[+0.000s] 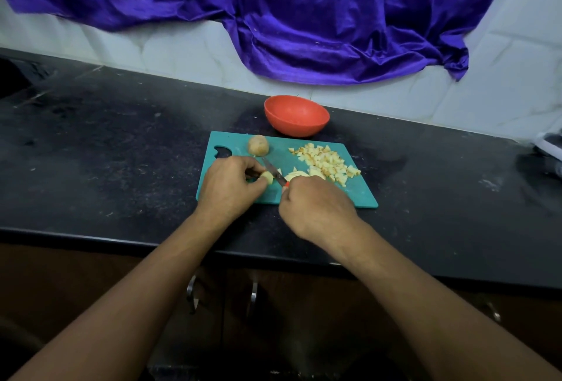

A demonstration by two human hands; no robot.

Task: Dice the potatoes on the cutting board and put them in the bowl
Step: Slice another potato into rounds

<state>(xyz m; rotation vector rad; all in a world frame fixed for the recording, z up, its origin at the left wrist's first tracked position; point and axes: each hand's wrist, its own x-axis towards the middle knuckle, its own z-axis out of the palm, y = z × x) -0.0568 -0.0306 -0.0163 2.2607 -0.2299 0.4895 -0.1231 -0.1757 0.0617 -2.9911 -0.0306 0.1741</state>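
A violet cloth (304, 15) drapes the white tiled wall (152, 43) behind a black stone countertop (106, 152), with brown cabinet doors (304, 319) below it.

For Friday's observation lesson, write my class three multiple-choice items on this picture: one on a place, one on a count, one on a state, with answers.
1. Where does the bowl stand? A) on the counter behind the cutting board B) on the cutting board C) at the counter's near edge
2. How many potatoes on the board are uncut? A) none B) one C) three
3. The right hand: A) rests open B) lifts the bowl C) grips the knife
Answers: 1A, past the board's far edge. 2B, one whole potato lies back left. 3C, fingers curl round the handle; the left hand pinches a potato piece.
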